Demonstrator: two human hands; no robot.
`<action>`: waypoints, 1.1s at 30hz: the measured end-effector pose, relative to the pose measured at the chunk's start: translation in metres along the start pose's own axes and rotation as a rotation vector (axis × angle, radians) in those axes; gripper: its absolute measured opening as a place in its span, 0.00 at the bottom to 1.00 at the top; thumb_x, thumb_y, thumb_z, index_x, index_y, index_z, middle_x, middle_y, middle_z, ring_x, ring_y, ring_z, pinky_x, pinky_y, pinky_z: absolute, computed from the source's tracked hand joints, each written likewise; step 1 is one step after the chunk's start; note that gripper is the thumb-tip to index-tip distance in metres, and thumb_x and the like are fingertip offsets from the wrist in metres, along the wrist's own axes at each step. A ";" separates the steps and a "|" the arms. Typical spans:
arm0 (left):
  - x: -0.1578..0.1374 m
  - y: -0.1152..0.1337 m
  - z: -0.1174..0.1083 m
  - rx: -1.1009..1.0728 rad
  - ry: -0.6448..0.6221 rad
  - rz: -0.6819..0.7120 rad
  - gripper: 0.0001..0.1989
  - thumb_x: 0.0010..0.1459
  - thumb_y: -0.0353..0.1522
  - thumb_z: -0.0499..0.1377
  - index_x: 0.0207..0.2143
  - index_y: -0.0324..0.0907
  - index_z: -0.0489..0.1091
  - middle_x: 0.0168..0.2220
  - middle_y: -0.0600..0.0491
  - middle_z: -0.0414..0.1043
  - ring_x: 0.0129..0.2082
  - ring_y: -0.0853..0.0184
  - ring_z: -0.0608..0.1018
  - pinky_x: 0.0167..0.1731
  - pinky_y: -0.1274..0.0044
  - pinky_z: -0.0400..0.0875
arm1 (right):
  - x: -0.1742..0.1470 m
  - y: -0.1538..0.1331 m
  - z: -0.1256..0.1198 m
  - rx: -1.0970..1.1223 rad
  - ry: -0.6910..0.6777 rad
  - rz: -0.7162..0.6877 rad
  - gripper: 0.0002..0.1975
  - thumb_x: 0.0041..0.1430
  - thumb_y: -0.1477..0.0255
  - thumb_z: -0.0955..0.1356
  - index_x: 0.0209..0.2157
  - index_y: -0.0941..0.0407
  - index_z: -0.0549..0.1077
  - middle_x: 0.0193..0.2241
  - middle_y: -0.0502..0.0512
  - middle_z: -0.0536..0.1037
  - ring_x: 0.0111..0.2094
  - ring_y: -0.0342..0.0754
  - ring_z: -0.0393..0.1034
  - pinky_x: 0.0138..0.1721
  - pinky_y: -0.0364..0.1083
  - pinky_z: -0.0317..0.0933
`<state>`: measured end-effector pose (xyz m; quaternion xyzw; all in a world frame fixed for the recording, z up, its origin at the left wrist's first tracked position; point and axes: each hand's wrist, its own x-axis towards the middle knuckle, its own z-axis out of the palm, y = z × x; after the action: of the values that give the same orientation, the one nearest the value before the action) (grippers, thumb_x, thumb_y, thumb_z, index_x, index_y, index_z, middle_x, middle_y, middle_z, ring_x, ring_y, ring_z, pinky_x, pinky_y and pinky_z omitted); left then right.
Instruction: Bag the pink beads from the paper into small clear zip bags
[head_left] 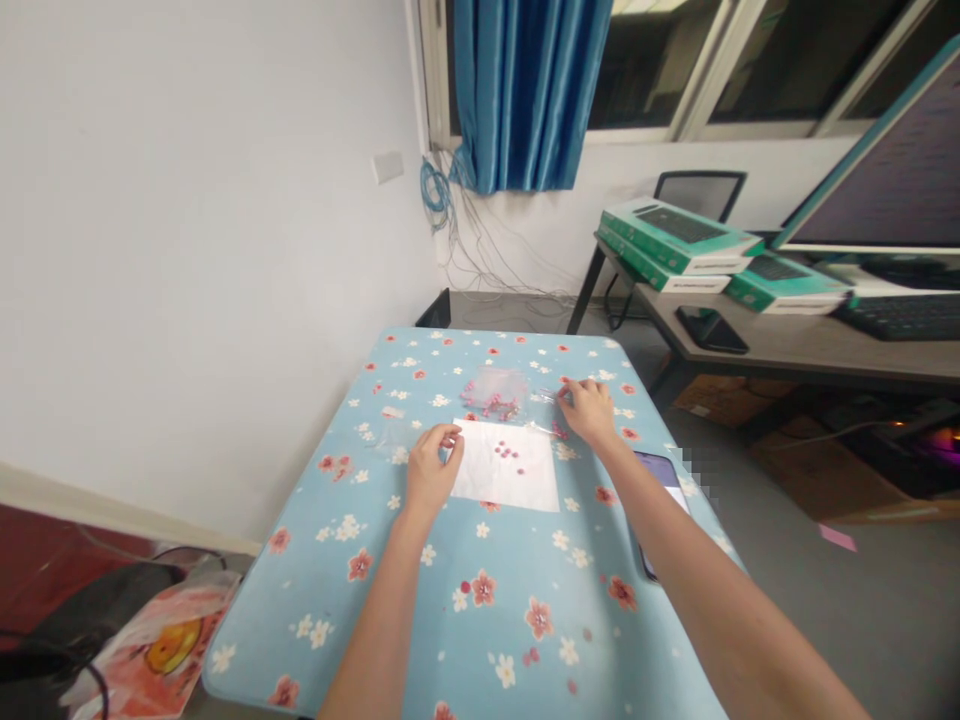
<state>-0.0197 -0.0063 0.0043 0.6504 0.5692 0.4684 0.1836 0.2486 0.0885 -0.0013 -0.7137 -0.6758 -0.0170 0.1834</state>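
A white sheet of paper (pixel 480 472) lies on the flowered table, with several small dark pink beads (pixel 506 452) on it. My left hand (pixel 430 468) rests at the paper's left edge, its fingers curled in and the thumb close to the index finger. What they hold, if anything, is too small to name. Beyond the paper's right corner, my right hand (pixel 591 410) has its fingertips drawn together beside thin silvery, clear-looking bits. I cannot make out what is in them. Behind the paper sits a clear plastic bag (pixel 501 384) with pink pieces around its lower edge.
A phone (pixel 663 474) lies partly under my right forearm. The light blue table (pixel 442 620) bears a few stray pink bits near its front. To the right, a desk (pixel 780 360) holds green keyboard boxes (pixel 675 235), another phone (pixel 711 329) and a monitor (pixel 885 170).
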 end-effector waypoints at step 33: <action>-0.004 0.033 -0.014 -0.833 -0.460 -0.267 0.21 0.52 0.49 0.55 0.22 0.39 0.66 0.19 0.56 0.64 0.20 0.73 0.65 0.24 0.79 0.61 | -0.119 -0.114 -0.065 0.982 -0.003 -0.289 0.06 0.59 0.70 0.63 0.32 0.55 0.70 0.31 0.52 0.75 0.33 0.46 0.68 0.37 0.45 0.61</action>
<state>-0.0119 -0.0240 0.0354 0.5295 0.3567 0.4728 0.6074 0.1420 -0.0414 0.0539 -0.4426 -0.6960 0.2784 0.4921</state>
